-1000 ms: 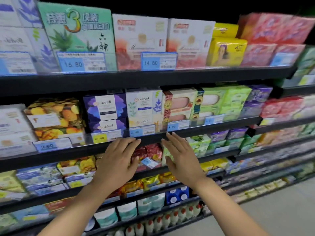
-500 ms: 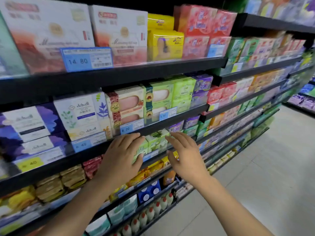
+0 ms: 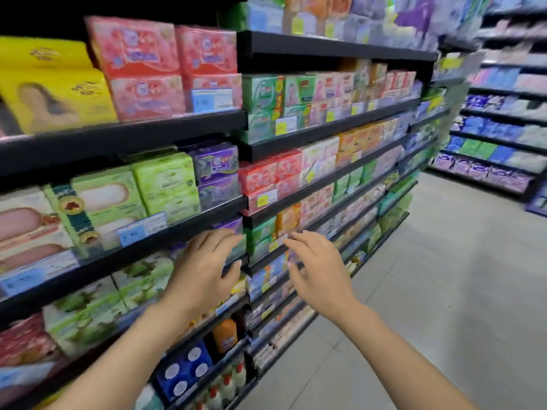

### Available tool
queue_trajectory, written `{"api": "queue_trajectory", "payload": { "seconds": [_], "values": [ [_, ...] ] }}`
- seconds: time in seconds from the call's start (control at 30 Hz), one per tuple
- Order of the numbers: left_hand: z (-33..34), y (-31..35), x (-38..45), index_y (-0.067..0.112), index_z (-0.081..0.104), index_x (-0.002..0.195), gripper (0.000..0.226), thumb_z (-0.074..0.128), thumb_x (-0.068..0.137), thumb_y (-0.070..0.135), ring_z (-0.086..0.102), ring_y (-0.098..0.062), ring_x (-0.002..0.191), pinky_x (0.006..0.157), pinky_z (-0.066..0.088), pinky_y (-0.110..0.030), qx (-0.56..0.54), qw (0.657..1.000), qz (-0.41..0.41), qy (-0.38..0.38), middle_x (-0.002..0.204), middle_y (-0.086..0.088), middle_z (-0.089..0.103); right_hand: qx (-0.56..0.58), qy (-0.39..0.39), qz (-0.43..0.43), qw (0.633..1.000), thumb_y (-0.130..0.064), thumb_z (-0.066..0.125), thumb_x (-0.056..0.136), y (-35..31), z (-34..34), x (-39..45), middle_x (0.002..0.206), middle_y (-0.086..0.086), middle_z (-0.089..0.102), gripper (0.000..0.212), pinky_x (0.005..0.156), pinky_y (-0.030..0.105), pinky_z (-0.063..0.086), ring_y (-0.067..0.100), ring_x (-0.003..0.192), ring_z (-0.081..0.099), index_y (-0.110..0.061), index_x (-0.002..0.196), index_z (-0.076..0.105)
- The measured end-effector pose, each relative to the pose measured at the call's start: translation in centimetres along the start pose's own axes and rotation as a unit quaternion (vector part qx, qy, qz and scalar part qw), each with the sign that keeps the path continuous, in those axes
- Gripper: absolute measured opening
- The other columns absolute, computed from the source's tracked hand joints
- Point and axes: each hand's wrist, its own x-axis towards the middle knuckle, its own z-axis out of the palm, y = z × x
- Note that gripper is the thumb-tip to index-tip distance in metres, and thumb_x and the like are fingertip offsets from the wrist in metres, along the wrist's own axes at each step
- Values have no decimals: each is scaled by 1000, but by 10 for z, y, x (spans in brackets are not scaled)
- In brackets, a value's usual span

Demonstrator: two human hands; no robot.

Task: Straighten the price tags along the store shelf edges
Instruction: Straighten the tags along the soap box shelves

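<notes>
Far to the left of both hands, a blue price tag (image 3: 141, 229) reading 5.90 sits on the black shelf edge (image 3: 165, 236) under the green soap boxes (image 3: 165, 184), slightly up from the left hand's knuckles. The left hand (image 3: 204, 270) is raised in front of the shelf rail with its fingers straight and a little spread, holding nothing; whether the fingertips (image 3: 233, 239) touch the shelf cannot be told through the blur. Just past those fingertips, at the joint between two shelf bays, stand green packs (image 3: 260, 238). Between the two hands, near the right hand's fingertips, a small yellow tag (image 3: 273, 246) sits on the next bay's rail. The right hand (image 3: 319, 273) hangs just beside it, fingers relaxed and parted, empty. Above the right hand, a yellow tag (image 3: 262, 199) fronts red packs (image 3: 266, 176). To the right of that hand lies pale tiled floor (image 3: 444, 291)
</notes>
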Motion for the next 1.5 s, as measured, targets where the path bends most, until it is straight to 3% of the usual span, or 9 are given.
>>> {"api": "queue_trajectory", "payload": {
  "seconds": [0.13, 0.27, 0.4, 0.57, 0.77, 0.9, 1.2, 1.5],
  "values": [
    [38, 23, 28, 14, 59, 125, 45, 49, 87, 34, 49, -23, 115, 98, 38, -37, 5, 999, -36, -9, 125, -2, 58, 8, -6, 0, 1000, -15, 63, 82, 53, -10, -4, 123, 4, 57, 40, 104, 39, 34, 25, 120, 47, -14, 122, 57],
    [63, 31, 49, 17, 53, 132, 44, 60, 89, 27, 42, -19, 125, 106, 29, -36, 10, 997, -79, -23, 134, 3, 51, 13, -25, 5, 1000, -17, 60, 83, 95, -8, 1, 123, 3, 58, 40, 103, 39, 35, 23, 119, 46, -15, 123, 57],
    [85, 24, 71, 20, 49, 135, 44, 53, 93, 33, 39, -16, 126, 106, 30, -35, 31, 993, -103, -39, 136, 5, 48, 19, -44, 11, 999, -24, 54, 85, 131, 4, 19, 125, 0, 57, 40, 104, 41, 35, 22, 121, 46, -16, 125, 56],
    [109, 12, 101, 15, 58, 125, 46, 48, 85, 37, 39, -13, 115, 97, 40, -38, 62, 994, -84, -16, 124, 1, 57, 20, -52, -28, 998, -20, 57, 82, 165, 27, 53, 121, 0, 58, 39, 102, 39, 35, 23, 119, 47, -15, 121, 56],
    [134, 1, 135, 18, 52, 132, 50, 40, 89, 42, 34, -9, 119, 102, 33, -31, 46, 995, -87, -13, 129, 5, 51, 30, -74, -66, 995, -13, 68, 74, 191, 63, 92, 118, 2, 61, 45, 97, 41, 42, 26, 114, 51, -14, 119, 58],
    [145, -8, 148, 17, 48, 135, 52, 36, 92, 43, 33, -9, 122, 104, 33, -32, 45, 994, -97, -25, 131, 6, 47, 53, -88, -99, 990, -19, 62, 80, 205, 82, 123, 123, 2, 58, 43, 97, 45, 43, 27, 118, 48, -14, 123, 56],
    [162, -1, 151, 13, 57, 127, 50, 37, 90, 41, 39, -16, 122, 102, 32, -33, 87, 979, -187, -6, 129, 1, 50, 107, -103, -186, 971, -21, 56, 83, 222, 123, 173, 122, 6, 59, 42, 96, 42, 42, 28, 115, 51, -12, 124, 57],
    [185, 31, 143, 12, 55, 131, 55, 39, 88, 43, 46, -22, 123, 105, 37, -41, 133, 930, -342, 15, 130, -4, 54, 171, -123, -295, 932, -21, 49, 84, 275, 150, 197, 120, 8, 60, 40, 98, 41, 41, 21, 114, 43, -11, 122, 58]
  ]
}}
